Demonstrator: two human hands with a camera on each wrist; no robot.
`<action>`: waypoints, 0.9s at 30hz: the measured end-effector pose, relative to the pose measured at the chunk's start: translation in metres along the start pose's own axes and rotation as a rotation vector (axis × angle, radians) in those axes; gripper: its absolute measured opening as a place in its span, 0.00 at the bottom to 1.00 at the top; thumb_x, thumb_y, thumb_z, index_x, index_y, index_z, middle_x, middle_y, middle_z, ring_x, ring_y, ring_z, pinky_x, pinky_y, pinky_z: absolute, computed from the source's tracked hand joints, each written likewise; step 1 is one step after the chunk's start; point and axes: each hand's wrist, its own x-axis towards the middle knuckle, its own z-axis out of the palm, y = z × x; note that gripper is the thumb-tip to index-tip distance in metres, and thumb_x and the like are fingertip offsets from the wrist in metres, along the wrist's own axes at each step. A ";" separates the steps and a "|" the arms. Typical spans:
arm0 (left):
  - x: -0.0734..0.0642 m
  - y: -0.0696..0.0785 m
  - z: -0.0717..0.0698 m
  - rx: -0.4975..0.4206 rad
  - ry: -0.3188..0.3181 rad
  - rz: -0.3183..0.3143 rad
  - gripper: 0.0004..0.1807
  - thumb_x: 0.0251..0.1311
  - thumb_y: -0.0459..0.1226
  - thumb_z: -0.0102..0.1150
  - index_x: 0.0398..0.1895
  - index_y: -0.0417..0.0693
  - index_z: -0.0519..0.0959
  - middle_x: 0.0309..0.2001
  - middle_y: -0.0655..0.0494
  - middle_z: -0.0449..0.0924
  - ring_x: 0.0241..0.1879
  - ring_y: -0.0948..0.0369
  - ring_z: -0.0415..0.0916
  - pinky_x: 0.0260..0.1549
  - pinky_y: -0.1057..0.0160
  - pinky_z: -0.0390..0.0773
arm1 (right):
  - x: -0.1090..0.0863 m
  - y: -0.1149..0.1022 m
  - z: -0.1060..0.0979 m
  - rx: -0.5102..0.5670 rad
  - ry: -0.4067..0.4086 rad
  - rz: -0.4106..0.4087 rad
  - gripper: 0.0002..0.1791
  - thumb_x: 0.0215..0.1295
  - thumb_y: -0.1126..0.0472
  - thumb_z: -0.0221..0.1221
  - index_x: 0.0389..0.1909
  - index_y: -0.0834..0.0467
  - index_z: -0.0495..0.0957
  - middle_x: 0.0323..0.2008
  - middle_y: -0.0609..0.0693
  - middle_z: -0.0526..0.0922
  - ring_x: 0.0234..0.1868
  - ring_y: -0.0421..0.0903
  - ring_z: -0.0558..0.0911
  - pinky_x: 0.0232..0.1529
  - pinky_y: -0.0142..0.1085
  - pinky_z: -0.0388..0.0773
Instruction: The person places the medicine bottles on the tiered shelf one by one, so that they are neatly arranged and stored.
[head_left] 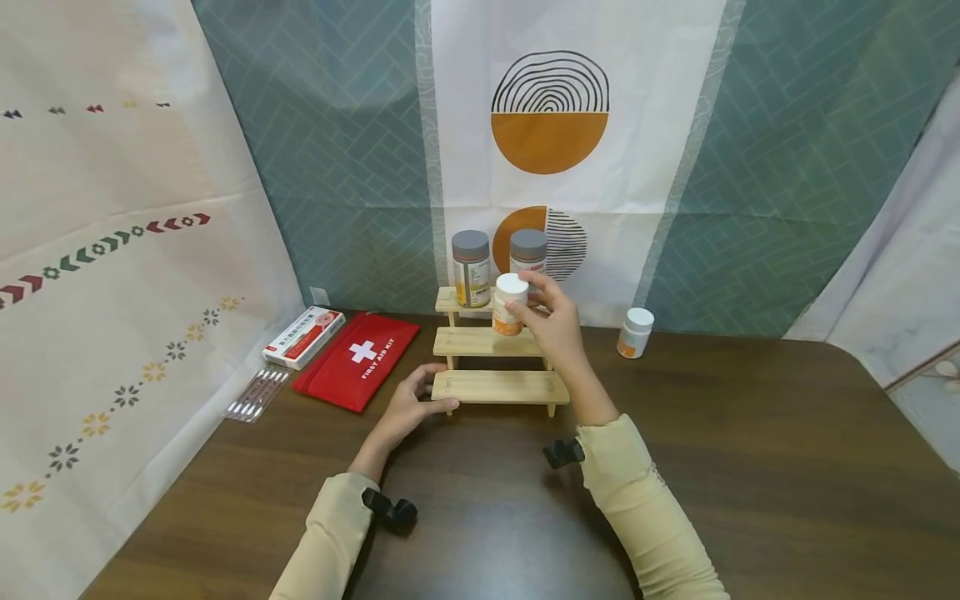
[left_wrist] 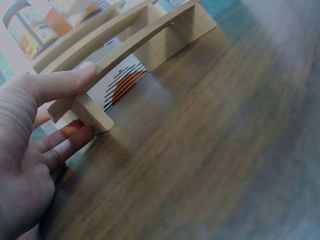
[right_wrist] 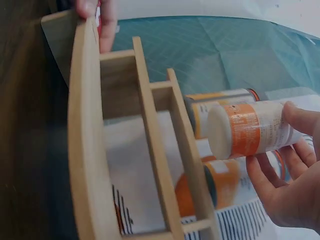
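In the head view my right hand [head_left: 558, 329] holds a white pill bottle [head_left: 510, 310] with an orange label, fingers and thumb around its upper part. The right wrist view shows this bottle [right_wrist: 245, 130] raised off the wood, in front of the top tier. A three-tier wooden stand [head_left: 498, 386] is on the table. My left hand [head_left: 408, 407] grips the left end of its lowest tier; in the left wrist view the thumb lies on the board [left_wrist: 135, 47] and fingers reach below it. Two grey-capped bottles, a left one [head_left: 472, 279] and a right one [head_left: 528, 244], stand on the top tier.
Another white bottle [head_left: 635, 333] with an orange label stands to the right. Left of the stand lie a red first aid kit pouch [head_left: 356, 360], a white-and-red box [head_left: 303, 337] and a pack of cotton swabs [head_left: 257, 394]. Curtains [head_left: 345, 167] hang behind the table.
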 end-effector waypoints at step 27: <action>-0.001 0.003 0.000 0.006 -0.006 -0.011 0.32 0.54 0.30 0.67 0.63 0.39 0.69 0.57 0.37 0.75 0.48 0.55 0.75 0.45 0.64 0.73 | -0.001 0.040 0.049 0.004 -0.111 -0.003 0.26 0.64 0.65 0.62 0.64 0.56 0.71 0.62 0.58 0.75 0.62 0.56 0.76 0.61 0.48 0.74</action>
